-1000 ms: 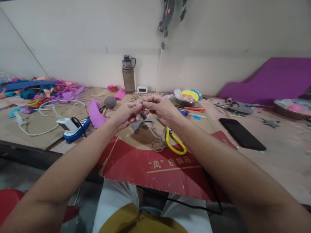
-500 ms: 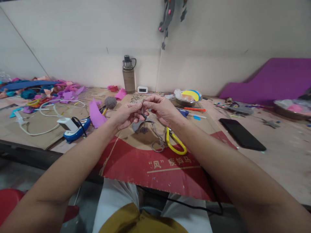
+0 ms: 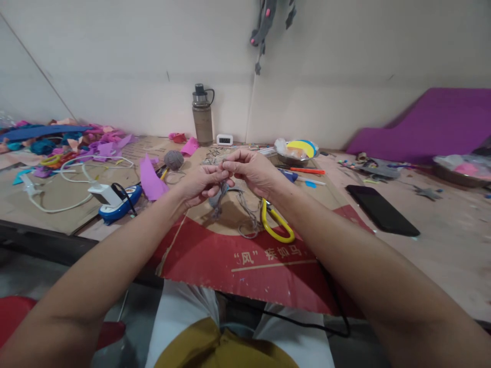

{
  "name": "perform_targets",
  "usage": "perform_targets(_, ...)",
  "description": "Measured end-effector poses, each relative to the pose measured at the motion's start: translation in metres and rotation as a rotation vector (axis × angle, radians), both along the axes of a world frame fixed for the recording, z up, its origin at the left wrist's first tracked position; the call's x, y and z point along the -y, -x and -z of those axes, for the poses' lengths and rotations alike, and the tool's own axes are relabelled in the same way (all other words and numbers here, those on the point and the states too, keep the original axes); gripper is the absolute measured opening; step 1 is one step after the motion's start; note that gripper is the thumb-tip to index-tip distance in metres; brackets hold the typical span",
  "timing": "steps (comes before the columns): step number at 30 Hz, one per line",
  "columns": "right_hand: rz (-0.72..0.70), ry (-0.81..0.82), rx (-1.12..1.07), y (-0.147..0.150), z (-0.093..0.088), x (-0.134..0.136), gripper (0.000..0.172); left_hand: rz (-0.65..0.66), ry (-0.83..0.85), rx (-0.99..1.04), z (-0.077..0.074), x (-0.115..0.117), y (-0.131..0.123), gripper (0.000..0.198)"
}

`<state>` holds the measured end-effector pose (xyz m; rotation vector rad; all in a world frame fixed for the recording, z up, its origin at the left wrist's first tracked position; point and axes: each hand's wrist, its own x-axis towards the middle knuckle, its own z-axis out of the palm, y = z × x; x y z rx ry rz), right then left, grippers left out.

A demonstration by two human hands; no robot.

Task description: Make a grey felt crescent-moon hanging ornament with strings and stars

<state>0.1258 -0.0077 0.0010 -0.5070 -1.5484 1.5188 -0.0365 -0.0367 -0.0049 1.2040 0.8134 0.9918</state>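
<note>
My left hand (image 3: 202, 185) and my right hand (image 3: 251, 169) meet above the cardboard (image 3: 207, 255). Thumb and fingertips of both pinch thin grey yarn; the small piece between the fingertips is mostly hidden. Below my left fingers a grey yarn piece (image 3: 217, 202) hangs, slightly blurred. Loose grey yarn (image 3: 251, 225) trails in loops onto the cardboard. Scissors with yellow handles (image 3: 282, 230) lie under my right wrist, their blades partly hidden. A ball of grey yarn (image 3: 174, 160) sits to the left, beyond my left hand.
A water bottle (image 3: 202, 117) and a small white clock (image 3: 224, 139) stand by the wall. At left lie a blue power strip (image 3: 119, 205), white cables and a purple felt scrap (image 3: 151, 179). A phone (image 3: 381, 209) and a bowl (image 3: 295, 158) are at right.
My fingertips have closed in closer together around the yarn, and my left fingers have curled. The grey piece beneath has swung and hangs lower. The view has shifted slightly.
</note>
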Motion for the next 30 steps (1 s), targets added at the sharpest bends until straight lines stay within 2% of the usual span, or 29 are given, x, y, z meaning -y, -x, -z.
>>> perform_targets(7, 0.033, 0.145, 0.066, -0.003, 0.007, -0.006, 0.027, -0.02, 0.128, -0.037, 0.008, 0.002, -0.004, 0.015)
perform_targets(11, 0.014, 0.228, 0.124, -0.002, 0.017, -0.008, 0.015, -0.072, 0.193, -0.155, 0.014, 0.004, -0.003, 0.014)
perform_targets(14, 0.047, 0.26, 0.14, 0.0, 0.02, -0.009, 0.013, -0.145, 0.177, -0.275, 0.014, 0.008, 0.001, 0.014)
perform_targets(18, 0.08, 0.235, 0.126, -0.001, 0.017, -0.01, 0.014, -0.264, 0.074, -0.474, 0.019, 0.009, 0.012, 0.018)
perform_targets(21, 0.063, 0.223, 0.103, -0.002, 0.014, -0.01, 0.013, -0.375, -0.146, -0.699, 0.029, 0.006, 0.019, 0.017)
perform_targets(25, 0.026, 0.204, 0.081, -0.003, 0.012, -0.01, 0.013, -0.294, -0.396, -1.009, 0.041, 0.001, 0.022, 0.031)
perform_targets(30, -0.008, 0.184, 0.043, -0.003, 0.01, -0.008, 0.018, -0.257, -0.436, -1.206, 0.036, -0.009, 0.028, 0.039)
